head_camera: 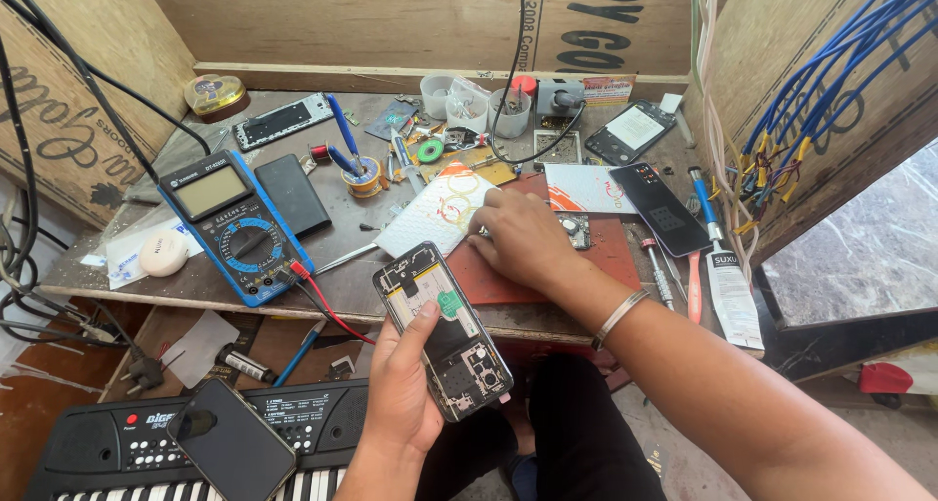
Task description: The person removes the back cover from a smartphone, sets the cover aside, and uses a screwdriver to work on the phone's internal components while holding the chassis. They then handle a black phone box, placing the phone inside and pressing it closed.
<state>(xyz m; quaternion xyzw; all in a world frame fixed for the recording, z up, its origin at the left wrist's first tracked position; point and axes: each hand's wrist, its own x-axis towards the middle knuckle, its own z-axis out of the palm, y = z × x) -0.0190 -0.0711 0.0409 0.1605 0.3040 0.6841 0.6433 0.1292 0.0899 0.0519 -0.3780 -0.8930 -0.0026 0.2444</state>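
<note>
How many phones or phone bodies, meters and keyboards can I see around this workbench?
Phones and phone bodies: 6, namely the opened phone in the left hand, the black phone on the keyboard, the bare frame, the dark slab, and two at the right.
Blue multimeter: 1
Keyboard: 1
Total: 8

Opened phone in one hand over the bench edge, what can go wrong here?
1. The left hand alone holds the opened phone off the bench edge, thumb on its exposed boards; a slip might drop it or smudge contacts.
2. The right hand reaches among small parts on the red mat; they might be knocked off.
3. The multimeter leads hang nearby and may snag.
</note>
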